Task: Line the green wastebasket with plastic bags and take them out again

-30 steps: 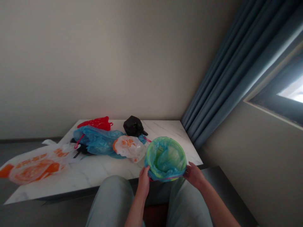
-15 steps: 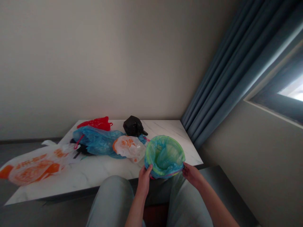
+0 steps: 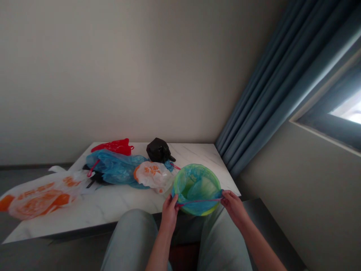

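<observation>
A round green bin sits tilted at the table's front edge, its mouth facing me. Inside it and over its near rim lies a translucent blue garbage bag with a pink drawstring along its edge. My left hand pinches the bag's edge at the near left of the rim. At the near right, my right hand grips the same edge, and the pink string runs taut between both hands.
On the white marbled table lie a white and orange plastic bag, a crumpled blue bag, a smaller white and orange bag, a red bag and a knotted black bag. A blue curtain hangs at the right.
The bag's near edge, which was folded down outside the rim, is now lifted and stretched straight across the bin's front. Both hands have moved slightly apart.
</observation>
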Motion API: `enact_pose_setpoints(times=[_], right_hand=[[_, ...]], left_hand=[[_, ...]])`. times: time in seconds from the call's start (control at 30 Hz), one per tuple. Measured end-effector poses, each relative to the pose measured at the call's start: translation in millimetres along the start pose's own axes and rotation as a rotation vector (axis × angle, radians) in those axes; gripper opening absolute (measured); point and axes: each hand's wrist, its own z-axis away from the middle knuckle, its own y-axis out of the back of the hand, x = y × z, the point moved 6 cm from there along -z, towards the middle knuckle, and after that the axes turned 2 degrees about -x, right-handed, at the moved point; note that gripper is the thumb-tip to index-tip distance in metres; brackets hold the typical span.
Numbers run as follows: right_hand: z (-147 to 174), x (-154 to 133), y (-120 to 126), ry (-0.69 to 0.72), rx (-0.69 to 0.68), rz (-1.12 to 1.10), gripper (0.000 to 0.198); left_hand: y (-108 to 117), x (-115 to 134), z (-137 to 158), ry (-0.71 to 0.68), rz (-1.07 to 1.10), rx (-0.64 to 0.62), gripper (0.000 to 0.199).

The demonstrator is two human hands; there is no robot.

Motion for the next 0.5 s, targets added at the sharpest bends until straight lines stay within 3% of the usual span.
enact_pose_setpoints(times=[0.23,0.5], right_hand=[[16.0,16.1,-30.7,-0.016,-0.137,0.08,0.03],[28.2,26.9,-44.0,-0.065,-0.142,0.173,0.033]], left_hand=[[3.7,3.1,-4.6,-0.022,0.135,0.026,0.037],[4.5,8.9,-11.6,-0.104,0.284,-0.012,0.033]])
